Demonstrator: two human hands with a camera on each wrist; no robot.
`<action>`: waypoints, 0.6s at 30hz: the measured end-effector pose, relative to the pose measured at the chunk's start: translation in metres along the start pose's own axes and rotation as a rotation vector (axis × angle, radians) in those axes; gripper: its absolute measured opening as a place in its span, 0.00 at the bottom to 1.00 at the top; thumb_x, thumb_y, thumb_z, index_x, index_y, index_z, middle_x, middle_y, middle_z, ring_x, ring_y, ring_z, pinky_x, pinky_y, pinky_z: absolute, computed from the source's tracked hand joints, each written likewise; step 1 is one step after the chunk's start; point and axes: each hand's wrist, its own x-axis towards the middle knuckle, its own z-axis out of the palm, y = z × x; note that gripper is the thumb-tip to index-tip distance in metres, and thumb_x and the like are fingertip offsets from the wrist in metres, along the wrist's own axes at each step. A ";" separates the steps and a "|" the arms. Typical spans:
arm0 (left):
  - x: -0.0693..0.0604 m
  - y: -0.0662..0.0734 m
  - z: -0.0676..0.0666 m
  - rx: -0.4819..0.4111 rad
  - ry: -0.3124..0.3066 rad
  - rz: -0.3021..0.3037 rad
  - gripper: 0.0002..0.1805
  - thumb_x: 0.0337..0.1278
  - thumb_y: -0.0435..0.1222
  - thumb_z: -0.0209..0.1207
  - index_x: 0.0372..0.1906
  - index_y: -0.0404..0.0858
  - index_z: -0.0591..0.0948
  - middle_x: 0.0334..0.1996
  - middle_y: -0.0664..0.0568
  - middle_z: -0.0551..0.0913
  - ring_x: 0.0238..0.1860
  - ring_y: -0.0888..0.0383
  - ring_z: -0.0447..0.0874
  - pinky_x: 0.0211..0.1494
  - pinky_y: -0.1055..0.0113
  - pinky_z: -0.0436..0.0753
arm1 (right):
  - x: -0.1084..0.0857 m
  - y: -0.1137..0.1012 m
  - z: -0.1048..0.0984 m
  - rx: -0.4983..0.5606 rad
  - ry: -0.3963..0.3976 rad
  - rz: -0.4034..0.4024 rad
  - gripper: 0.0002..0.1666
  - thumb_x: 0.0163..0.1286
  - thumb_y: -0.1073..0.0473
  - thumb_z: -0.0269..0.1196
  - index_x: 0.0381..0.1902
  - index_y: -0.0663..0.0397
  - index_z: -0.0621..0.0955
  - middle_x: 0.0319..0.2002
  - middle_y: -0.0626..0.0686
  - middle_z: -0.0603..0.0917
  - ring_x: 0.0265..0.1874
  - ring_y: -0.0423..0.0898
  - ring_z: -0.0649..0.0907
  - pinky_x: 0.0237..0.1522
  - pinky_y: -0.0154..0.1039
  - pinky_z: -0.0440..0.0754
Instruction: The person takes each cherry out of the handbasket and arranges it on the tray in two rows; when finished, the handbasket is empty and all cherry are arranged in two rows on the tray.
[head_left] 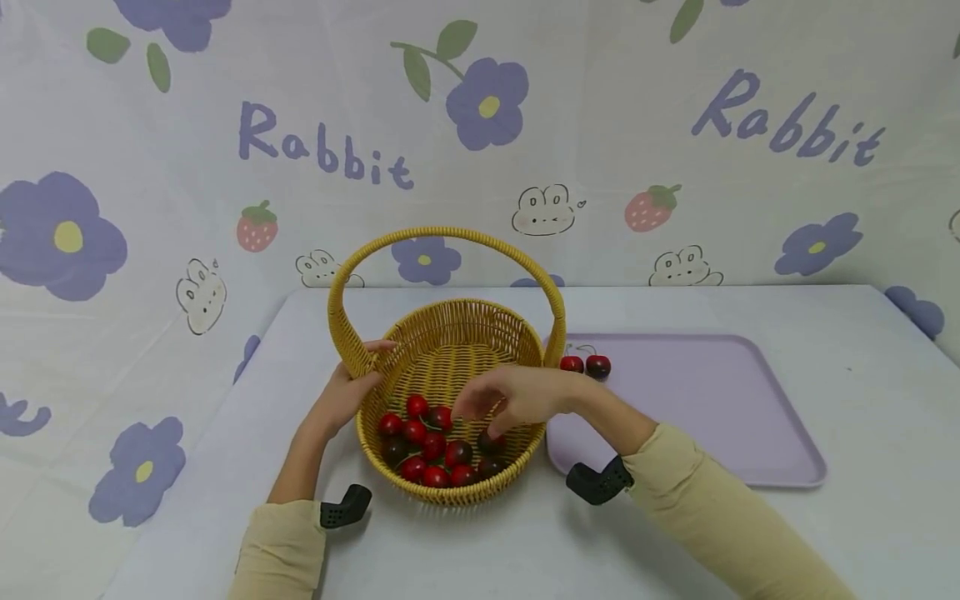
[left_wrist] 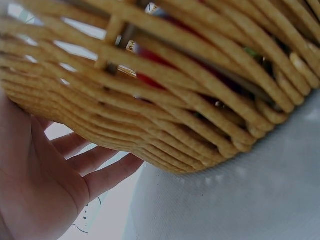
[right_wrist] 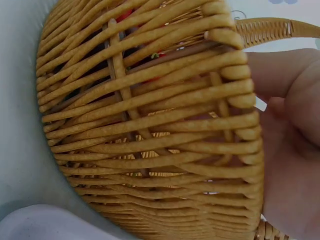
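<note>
A yellow woven basket (head_left: 465,321) with a tall arched handle (head_left: 450,233) stands on the table. Several red and dark cherries (head_left: 433,446) lie in its near part. My left hand (head_left: 347,396) holds the basket's left side by the handle's foot; in the left wrist view its fingers (left_wrist: 107,175) reach along the outer wall. Over the right rim, my right hand (head_left: 517,396) hangs inside the basket, fingers and thumb apart. Its thumb is at a dark cherry (head_left: 491,442), touching or just above it. The basket wall hides part of this hand in the right wrist view.
To the right of the basket lies a pale purple tray (head_left: 697,408), with two cherries (head_left: 597,367) at its upper left corner. A patterned cloth (head_left: 600,150) hangs behind the white table (head_left: 480,554). Black wrist devices (head_left: 600,482) sit at both sleeves.
</note>
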 end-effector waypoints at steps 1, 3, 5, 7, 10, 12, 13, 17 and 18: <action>0.000 0.000 0.000 0.002 0.000 0.000 0.24 0.60 0.24 0.45 0.63 0.33 0.69 0.65 0.39 0.65 0.65 0.39 0.62 0.61 0.40 0.64 | 0.002 0.000 0.000 -0.020 -0.008 0.013 0.23 0.61 0.77 0.59 0.54 0.62 0.77 0.51 0.59 0.78 0.53 0.57 0.75 0.56 0.48 0.73; 0.000 0.001 0.000 0.005 0.001 0.000 0.24 0.60 0.24 0.45 0.63 0.33 0.69 0.65 0.39 0.65 0.65 0.39 0.62 0.61 0.40 0.64 | 0.005 -0.001 0.000 -0.059 -0.024 0.038 0.23 0.60 0.77 0.59 0.54 0.60 0.77 0.51 0.57 0.78 0.53 0.54 0.75 0.56 0.46 0.73; 0.000 0.001 0.001 0.005 0.002 0.002 0.24 0.60 0.24 0.45 0.63 0.33 0.69 0.65 0.39 0.65 0.65 0.39 0.62 0.61 0.40 0.64 | 0.007 -0.001 0.001 -0.108 -0.033 0.063 0.24 0.60 0.77 0.60 0.54 0.58 0.78 0.51 0.54 0.79 0.53 0.52 0.75 0.55 0.43 0.74; 0.001 0.000 0.001 0.004 0.003 0.003 0.24 0.60 0.24 0.45 0.63 0.33 0.69 0.65 0.39 0.65 0.66 0.40 0.61 0.61 0.40 0.64 | 0.010 -0.002 0.002 -0.146 -0.041 0.089 0.24 0.60 0.77 0.60 0.53 0.57 0.78 0.50 0.52 0.79 0.52 0.50 0.75 0.54 0.40 0.74; 0.001 -0.001 0.000 0.003 0.003 0.004 0.24 0.60 0.24 0.45 0.62 0.33 0.70 0.65 0.39 0.65 0.66 0.40 0.61 0.61 0.40 0.63 | 0.013 -0.001 0.003 -0.184 -0.060 0.126 0.24 0.59 0.76 0.61 0.52 0.54 0.79 0.48 0.49 0.79 0.50 0.48 0.76 0.51 0.37 0.75; 0.001 -0.002 0.000 0.005 0.002 0.005 0.24 0.60 0.24 0.45 0.62 0.33 0.69 0.65 0.39 0.65 0.66 0.39 0.61 0.61 0.40 0.63 | 0.016 0.000 0.003 -0.210 -0.076 0.149 0.24 0.58 0.76 0.62 0.51 0.52 0.79 0.47 0.48 0.79 0.49 0.47 0.76 0.49 0.35 0.76; 0.001 -0.002 0.000 0.005 0.002 0.005 0.24 0.60 0.24 0.45 0.62 0.33 0.69 0.65 0.39 0.65 0.66 0.39 0.61 0.62 0.40 0.63 | 0.017 0.000 0.004 -0.220 -0.084 0.166 0.24 0.58 0.76 0.62 0.51 0.52 0.79 0.46 0.48 0.79 0.49 0.47 0.76 0.48 0.34 0.76; 0.002 -0.003 0.000 0.001 0.001 0.006 0.24 0.60 0.24 0.45 0.62 0.33 0.69 0.65 0.39 0.65 0.66 0.39 0.62 0.61 0.40 0.64 | 0.020 0.002 0.006 -0.274 -0.097 0.226 0.25 0.57 0.76 0.64 0.48 0.48 0.80 0.44 0.45 0.78 0.45 0.45 0.76 0.44 0.34 0.77; 0.002 -0.003 0.000 -0.002 0.001 0.006 0.24 0.60 0.24 0.45 0.62 0.33 0.69 0.65 0.38 0.65 0.65 0.39 0.62 0.61 0.40 0.64 | 0.021 0.002 0.006 -0.280 -0.097 0.244 0.25 0.56 0.76 0.64 0.48 0.47 0.80 0.44 0.45 0.78 0.43 0.44 0.76 0.43 0.34 0.77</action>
